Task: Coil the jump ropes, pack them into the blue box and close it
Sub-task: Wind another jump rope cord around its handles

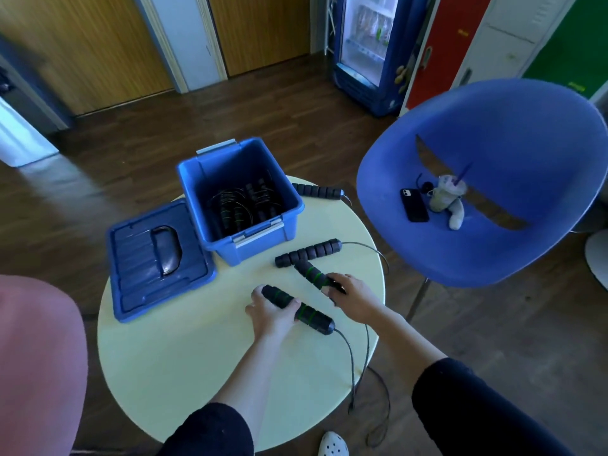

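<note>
The left hand (268, 311) and right hand (348, 292) are each clamping fingers on a green-ringed jump-rope handle (309, 315) near the round table's (184, 357) right edge, cables trailing over it; the open blue box (243, 195) is sitting toward the far edge.

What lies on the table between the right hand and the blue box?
In the head view, an all-black rope handle lies between the right hand and the blue box.
</note>
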Demonstrator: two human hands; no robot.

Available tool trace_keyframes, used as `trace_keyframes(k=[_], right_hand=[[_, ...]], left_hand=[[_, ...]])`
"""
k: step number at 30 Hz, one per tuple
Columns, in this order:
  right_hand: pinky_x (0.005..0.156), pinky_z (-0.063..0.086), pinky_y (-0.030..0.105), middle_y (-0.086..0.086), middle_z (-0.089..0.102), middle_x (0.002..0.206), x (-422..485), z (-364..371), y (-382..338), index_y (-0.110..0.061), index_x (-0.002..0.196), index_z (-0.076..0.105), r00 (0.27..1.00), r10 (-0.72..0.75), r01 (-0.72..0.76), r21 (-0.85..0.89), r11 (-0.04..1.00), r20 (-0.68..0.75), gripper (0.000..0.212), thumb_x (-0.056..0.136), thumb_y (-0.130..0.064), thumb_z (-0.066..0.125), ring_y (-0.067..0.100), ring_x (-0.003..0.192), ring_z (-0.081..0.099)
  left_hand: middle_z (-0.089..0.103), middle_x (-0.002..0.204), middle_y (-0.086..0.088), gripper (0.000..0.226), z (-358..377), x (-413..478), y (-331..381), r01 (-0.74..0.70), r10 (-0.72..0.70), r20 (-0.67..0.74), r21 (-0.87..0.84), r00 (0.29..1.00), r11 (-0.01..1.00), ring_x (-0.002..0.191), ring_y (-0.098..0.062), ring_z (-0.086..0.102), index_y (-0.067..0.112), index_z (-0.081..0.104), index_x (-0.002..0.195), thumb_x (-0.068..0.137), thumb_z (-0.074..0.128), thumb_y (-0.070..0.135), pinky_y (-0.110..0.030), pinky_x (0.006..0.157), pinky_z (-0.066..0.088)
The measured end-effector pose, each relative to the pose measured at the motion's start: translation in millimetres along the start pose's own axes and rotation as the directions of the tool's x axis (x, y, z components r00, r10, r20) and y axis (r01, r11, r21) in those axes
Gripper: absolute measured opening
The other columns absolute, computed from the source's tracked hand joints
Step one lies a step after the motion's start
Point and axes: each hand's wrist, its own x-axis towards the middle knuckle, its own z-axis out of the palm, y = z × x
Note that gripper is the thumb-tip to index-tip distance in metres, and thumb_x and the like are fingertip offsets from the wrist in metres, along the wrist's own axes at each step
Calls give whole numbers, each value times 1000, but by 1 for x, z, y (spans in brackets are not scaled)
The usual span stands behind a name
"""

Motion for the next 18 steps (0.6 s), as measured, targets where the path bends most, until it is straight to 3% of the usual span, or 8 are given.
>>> trace_keyframes(k=[3,5,7,9,11,13,15,18], right_hand=[[48,38,14,4,54,94,-14,-9,-20,-16,127,52,993,43,-73,268,961,114,33,102,-33,38,14,67,59],[48,38,12,3,56,96,-27,-17,-36,-16,130,49,976,25,-113,406,907,215,38,102,-38,36,10,68,56],[53,40,14,1,59,94,-37,-27,-49,-13,129,49,957,-60,-83,469,879,282,48,96,-47,47,6,68,56],[64,48,21,4,62,97,-45,-39,-60,-13,127,47,941,-141,-14,451,892,308,62,80,-47,67,12,78,62],[80,53,25,0,63,106,-50,-48,-71,-18,128,45,935,-183,64,362,930,305,70,70,-31,82,11,92,63],[82,49,16,-6,59,110,-54,-52,-85,-22,129,42,945,-218,161,234,959,245,80,64,-21,88,6,98,58],[85,48,19,-7,54,118,-56,-56,-98,-25,133,39,951,-257,232,154,961,170,93,55,-28,91,9,106,55],[73,48,20,-5,51,115,-56,-62,-118,-25,132,41,951,-296,286,101,953,93,90,55,-25,87,9,94,57]], left_hand=[[41,128,-12,68,-4,-18,9,-134,137,95,-38,986,990,87,-26,66,16,39,135,79,76,3,-21,54,57],[43,129,-10,66,-11,-30,20,-193,200,149,-63,968,979,85,-31,69,20,39,134,81,73,2,-13,52,52],[45,130,-10,66,-21,-39,33,-237,253,185,-104,950,966,84,-31,70,21,39,134,81,73,1,-13,54,51],[47,129,-7,66,-32,-47,45,-280,296,190,-106,936,954,72,-17,71,22,39,134,81,74,4,-11,57,50],[49,126,-1,65,-42,-51,57,-309,324,186,-102,928,945,60,-8,69,25,38,133,82,74,6,-6,56,46],[51,123,1,64,-51,-57,70,-340,361,176,-139,916,930,59,-10,70,28,39,131,82,74,6,-10,60,49],[51,118,5,64,-59,-62,83,-376,402,148,-176,904,910,60,-8,70,29,40,130,82,74,5,-21,70,54],[50,113,6,66,-72,-69,102,-418,451,116,-230,885,879,67,-3,69,27,40,131,80,76,4,-38,79,58]])
